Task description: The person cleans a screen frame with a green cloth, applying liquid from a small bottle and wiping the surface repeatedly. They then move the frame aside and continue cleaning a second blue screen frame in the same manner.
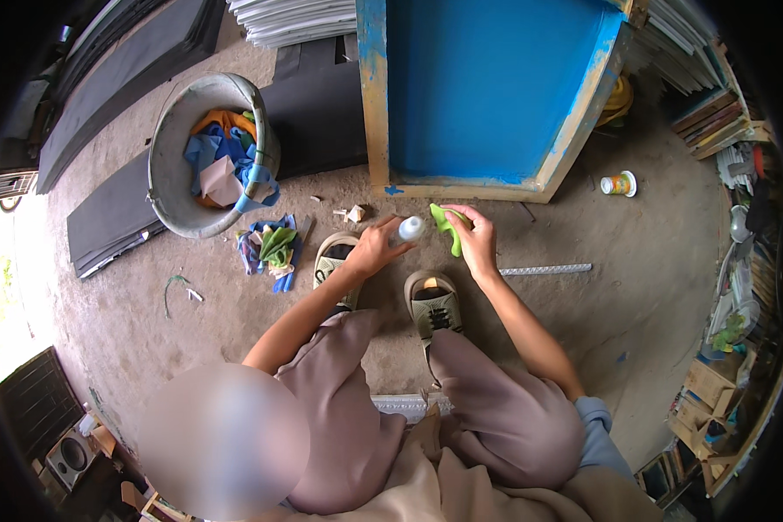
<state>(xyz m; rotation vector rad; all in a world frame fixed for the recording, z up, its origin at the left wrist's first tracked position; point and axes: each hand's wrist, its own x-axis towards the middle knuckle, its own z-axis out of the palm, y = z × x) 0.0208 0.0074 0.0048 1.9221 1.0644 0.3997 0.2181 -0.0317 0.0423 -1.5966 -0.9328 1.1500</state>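
Note:
My left hand [378, 248] is closed around a small bottle with a pale, whitish top [411, 229]; the fingers hide most of its body. Just to the right, my right hand [476, 239] pinches a lime-green cloth [446, 228] between thumb and fingers, and the cloth hangs loosely toward the bottle without touching it. Both hands are above the concrete floor, in front of my sandalled feet. Beyond them stands a wooden frame [461, 190] with a blue panel [487, 96] inside it.
A grey bucket [167, 187] of coloured rags is at the left, with a small rag pile [274, 248] beside it. Black boards [117, 209] lie behind. A white strip [546, 270] and a printed cup [619, 184] are on the floor at right. Cluttered shelves [713, 391] line the right edge.

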